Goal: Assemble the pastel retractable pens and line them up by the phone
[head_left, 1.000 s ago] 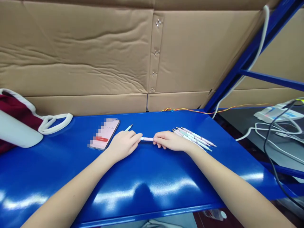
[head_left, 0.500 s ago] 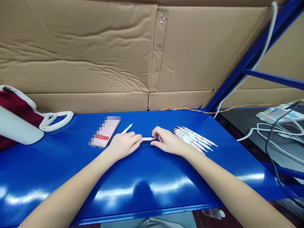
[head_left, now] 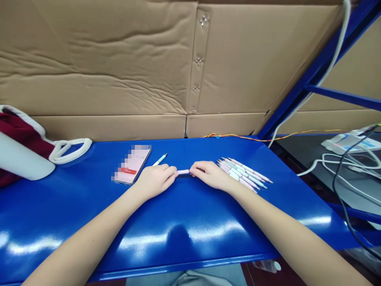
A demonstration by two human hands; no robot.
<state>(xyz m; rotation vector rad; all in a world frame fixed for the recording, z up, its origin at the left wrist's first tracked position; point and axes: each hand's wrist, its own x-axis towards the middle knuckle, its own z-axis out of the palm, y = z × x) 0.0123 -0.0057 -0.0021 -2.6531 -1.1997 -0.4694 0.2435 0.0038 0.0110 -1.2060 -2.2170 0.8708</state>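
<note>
A pale pink pen (head_left: 182, 172) lies level just above the blue table (head_left: 184, 222), held at both ends. My left hand (head_left: 155, 180) pinches its left end and my right hand (head_left: 207, 174) pinches its right end, both closed. Just right of my right hand a bunch of several pink and pale green pens (head_left: 245, 174) lies on the table. Behind my left hand sticks out a single pale green pen (head_left: 160, 159).
A phone (head_left: 132, 165) lies left of my left hand. A white and dark red bag (head_left: 20, 147) sits at the far left. Brown cardboard (head_left: 119, 67) walls the back. Cables (head_left: 339, 167) and a blue shelf frame (head_left: 315, 71) are at the right.
My right hand closed its fingers back onto the pink pen's end after lifting them half a second ago. The view shifted slightly; my left hand stayed put.
</note>
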